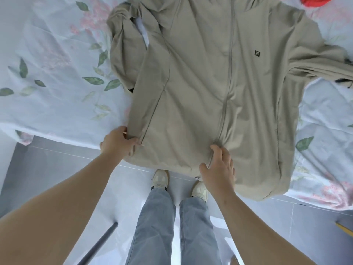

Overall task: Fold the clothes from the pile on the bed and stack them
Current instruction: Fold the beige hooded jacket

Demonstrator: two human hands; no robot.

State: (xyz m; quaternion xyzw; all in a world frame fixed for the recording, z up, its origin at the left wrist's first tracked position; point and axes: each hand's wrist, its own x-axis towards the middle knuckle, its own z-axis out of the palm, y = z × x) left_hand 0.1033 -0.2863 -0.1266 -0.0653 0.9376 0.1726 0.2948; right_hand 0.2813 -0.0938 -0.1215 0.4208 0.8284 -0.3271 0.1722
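while the beige zip-up jacket is lying face up on the floral bedsheet, hem overhanging the edge, the left hand is pinching its hem corner and the right hand is resting half-curled by the zip, grip unclear, so tugging evenly is looking wisest.

Head view: beige zip jacket lies flat on floral bed sheet, front up, zip closed, hem toward the person and hanging over the bed edge. Small dark logo on chest. Sleeve on the left side bunched against the body; other sleeve runs out to the right frame edge. Left hand pinches the hem's left corner, thumb on top. Right hand rests on the hem beside the zip's lower end, fingers bent, cloth puckered at the fingertips. Red cloth top right, partly cut off. Below: grey jeans, pale shoes, tiled floor
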